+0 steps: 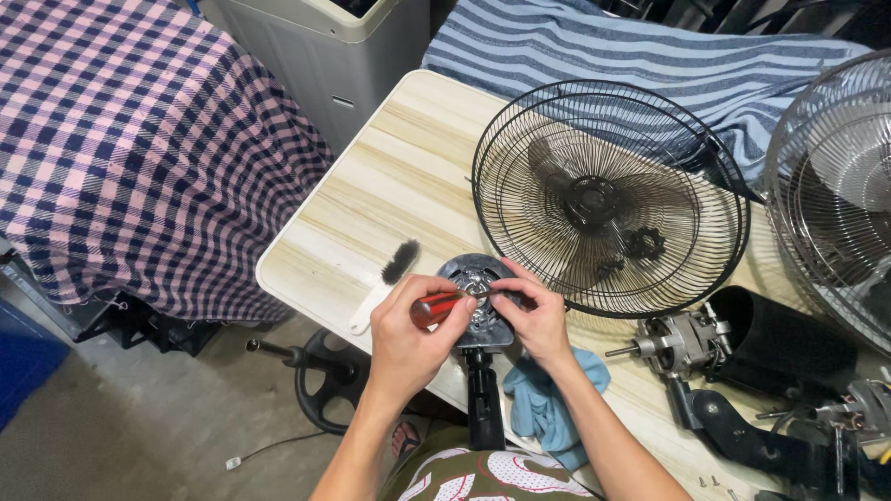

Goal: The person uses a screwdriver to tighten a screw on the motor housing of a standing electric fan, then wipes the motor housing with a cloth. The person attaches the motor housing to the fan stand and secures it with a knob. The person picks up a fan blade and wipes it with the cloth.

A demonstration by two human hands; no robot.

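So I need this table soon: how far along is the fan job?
Done: the grille is off and lies flat, and the motor sits bare on the table. In hand: the left hand works a red-handled screwdriver at the motor cover, steadied by the right hand. Left: everything is apart, so plenty remains.

No package, sign or screen shows anywhere in this view, neither on the pale wood-grain counter (pixel 390 176) nor around it. The only thing that might be a label is a small pale rectangular patch (pixel 342 101) on the front wall of the grey plastic bin (pixel 316 46) standing behind the counter's far corner. It is too small to tell whether it is a sticker or a moulded part of the wall.
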